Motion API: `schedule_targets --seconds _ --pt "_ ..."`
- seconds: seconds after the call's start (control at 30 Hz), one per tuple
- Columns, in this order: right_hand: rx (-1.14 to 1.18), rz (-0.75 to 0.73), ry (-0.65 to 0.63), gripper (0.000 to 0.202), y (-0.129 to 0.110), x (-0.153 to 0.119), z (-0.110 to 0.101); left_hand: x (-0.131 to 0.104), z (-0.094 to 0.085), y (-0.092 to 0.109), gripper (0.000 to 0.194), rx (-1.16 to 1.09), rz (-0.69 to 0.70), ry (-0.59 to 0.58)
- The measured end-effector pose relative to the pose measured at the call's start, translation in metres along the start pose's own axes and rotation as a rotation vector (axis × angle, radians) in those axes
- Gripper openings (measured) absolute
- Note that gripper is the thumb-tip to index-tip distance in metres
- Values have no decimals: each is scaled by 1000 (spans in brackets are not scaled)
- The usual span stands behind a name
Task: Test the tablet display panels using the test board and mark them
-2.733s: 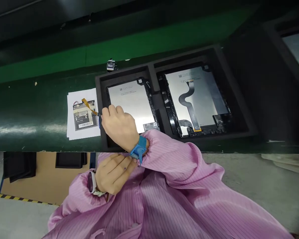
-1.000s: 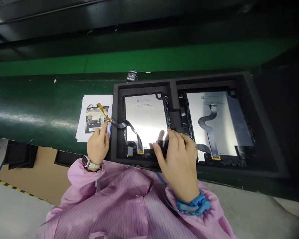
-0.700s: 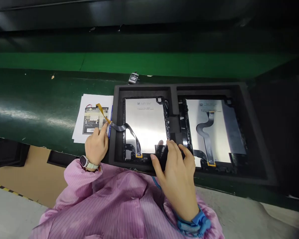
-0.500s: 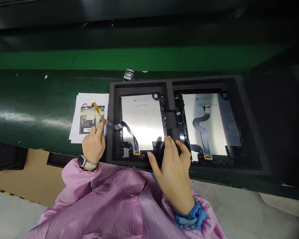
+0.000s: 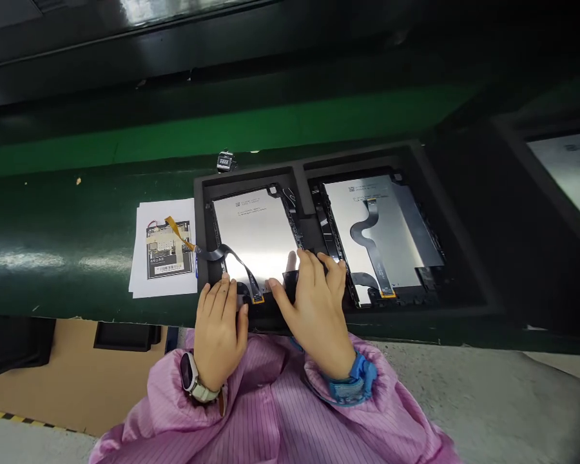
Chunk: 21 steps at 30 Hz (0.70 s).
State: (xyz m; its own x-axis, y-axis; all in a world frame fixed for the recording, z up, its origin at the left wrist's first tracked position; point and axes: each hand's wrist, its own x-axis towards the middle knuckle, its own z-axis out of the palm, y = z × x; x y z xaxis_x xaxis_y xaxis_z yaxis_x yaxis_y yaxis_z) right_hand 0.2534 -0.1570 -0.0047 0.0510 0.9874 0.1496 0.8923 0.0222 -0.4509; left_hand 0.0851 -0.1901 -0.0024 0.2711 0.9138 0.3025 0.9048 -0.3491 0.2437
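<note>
the black foam tray (image 5: 299, 169) lies on the green bench (image 5: 53, 225) and has two compartments side by side. each compartment holds one tablet frame with its silver back panel up, so two frames are counted. in the left compartment the silver panel (image 5: 254, 225) carries a dark flex cable (image 5: 232, 261) that runs from the tray's left wall down to an orange-edged connector at the near edge of the frame. in the right compartment the second panel (image 5: 391, 219) has its own flex cable (image 5: 367, 238), which lies in an s-curve along the middle of the panel.

the left hand (image 5: 220, 328) rests on the near left corner of the tray, fingers loosely spread and flat, the tips just beside the cable's connector; it grips nothing. the right hand (image 5: 314, 309) lies on the near edge of the left compartment, fingers spread and pressing on a small black part (image 5: 290, 278) at the bottom of the frame; whether it pinches this part i cannot tell.

left of the tray, one white paper sheet (image 5: 162, 283) lies on the bench, and on it one small circuit board (image 5: 167, 248) with an orange ribbon. behind the tray's far left corner stands one small tally counter (image 5: 225, 162). at the right edge, well apart from the tray, part of another tray (image 5: 560, 167) shows.
</note>
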Motion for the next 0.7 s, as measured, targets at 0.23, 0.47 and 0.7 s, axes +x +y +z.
schedule_targets --seconds 0.23,0.47,0.7 --pt "417 141 -133 60 10 0 -14 1 -7 -12 42 -169 -79 -104" --pt "652 60 -19 51 -14 -5 -47 10 -34 -25 61 -336 -181 -413" --pt "683 -299 7 58 -78 -3 -57 33 -85 -64 41 -654 -420 -446"
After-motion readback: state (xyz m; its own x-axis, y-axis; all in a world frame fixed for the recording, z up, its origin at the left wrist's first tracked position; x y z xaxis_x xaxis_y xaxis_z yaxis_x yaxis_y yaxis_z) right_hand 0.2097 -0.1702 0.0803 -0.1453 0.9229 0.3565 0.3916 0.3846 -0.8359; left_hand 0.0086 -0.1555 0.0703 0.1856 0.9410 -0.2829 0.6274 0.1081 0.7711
